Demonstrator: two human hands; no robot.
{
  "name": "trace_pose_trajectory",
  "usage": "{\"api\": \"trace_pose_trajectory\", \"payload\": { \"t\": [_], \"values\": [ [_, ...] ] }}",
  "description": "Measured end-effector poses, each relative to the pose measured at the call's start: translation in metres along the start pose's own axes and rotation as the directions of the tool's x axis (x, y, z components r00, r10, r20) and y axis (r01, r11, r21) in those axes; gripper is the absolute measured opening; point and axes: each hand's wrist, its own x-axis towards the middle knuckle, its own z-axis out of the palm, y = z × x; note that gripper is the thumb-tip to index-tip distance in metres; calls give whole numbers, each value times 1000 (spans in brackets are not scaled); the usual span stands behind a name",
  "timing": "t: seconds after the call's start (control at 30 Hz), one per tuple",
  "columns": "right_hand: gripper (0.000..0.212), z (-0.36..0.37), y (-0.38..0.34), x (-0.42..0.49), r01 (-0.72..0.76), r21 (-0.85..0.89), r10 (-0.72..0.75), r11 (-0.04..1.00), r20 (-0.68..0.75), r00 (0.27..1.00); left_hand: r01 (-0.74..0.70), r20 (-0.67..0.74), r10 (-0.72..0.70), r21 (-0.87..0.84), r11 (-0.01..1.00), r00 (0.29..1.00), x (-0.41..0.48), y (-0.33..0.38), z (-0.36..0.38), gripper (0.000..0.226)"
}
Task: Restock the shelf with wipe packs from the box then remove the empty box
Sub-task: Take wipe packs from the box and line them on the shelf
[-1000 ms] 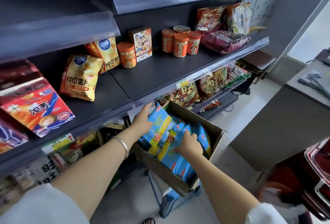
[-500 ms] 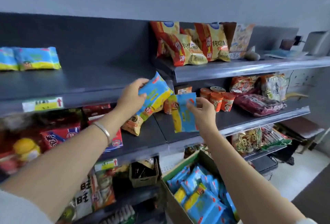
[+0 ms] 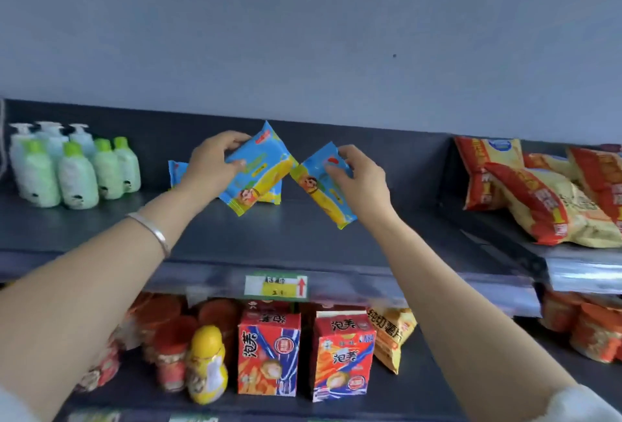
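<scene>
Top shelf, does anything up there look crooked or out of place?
The chip bags on the section to the right lie slumped in a heap, not standing. The wipe pack in the left hand and the one in the right hand are tilted only because they are held.

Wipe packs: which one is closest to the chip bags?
The wipe pack gripped by the right hand: it is rightmost. The left hand holds a second pack, and a shelved pack peeks out farther left, toward the green bottles.
</scene>
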Motion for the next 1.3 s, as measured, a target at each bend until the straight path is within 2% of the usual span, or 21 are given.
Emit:
{"api": "trace_pose_trajectory", "payload": {
  "t": [0.13, 0.33, 0.47, 0.63, 0.7, 0.77, 0.87, 0.97, 1.07, 1.2, 1.3],
  "values": [
    [21, 71, -20, 40, 38, -120, -26, 992, 100, 995, 42, 22, -43, 44, 998, 999, 43, -73, -26, 40],
    [26, 157, -24, 94, 145, -300, -68, 943, 250, 966, 43, 121, -73, 230, 972, 990, 102, -169, -49, 39],
    [32, 200, -18, 124, 236, -392, -63, 889, 406, 912, -52, 204, -63, 513, 857, 977, 126, -203, -49, 39],
    [35, 241, -4, 153, 288, -463, 21, 838, 555, 832, -59, 257, -123, 600, 798, 959, 146, -240, -41, 39],
    [35, 252, 5, 159, 323, -518, 21, 792, 553, 833, -55, 261, -132, 606, 793, 956, 151, -246, -33, 41],
    [36, 260, 12, 163, 362, -552, -7, 751, 541, 841, -117, 292, -95, 632, 766, 952, 154, -246, -24, 45],
    [42, 261, 17, 164, 398, -571, -119, 718, 463, 879, -252, 289, 66, 673, 696, 955, 153, -248, -15, 55],
    [38, 255, 23, 160, 433, -633, -225, 642, 385, 895, -304, 261, 163, 717, 627, 952, 149, -251, -10, 61],
    [36, 255, 26, 155, 420, -607, -195, 675, 402, 895, -320, 269, 176, 738, 594, 947, 147, -247, -6, 61],
    [41, 248, 21, 149, 412, -611, -208, 676, 377, 902, -313, 254, 183, 724, 615, 950, 141, -231, -3, 60],
    [41, 226, 19, 139, 359, -608, -182, 708, 334, 925, -370, 300, 220, 673, 640, 928, 134, -203, 9, 50]
  ]
}}
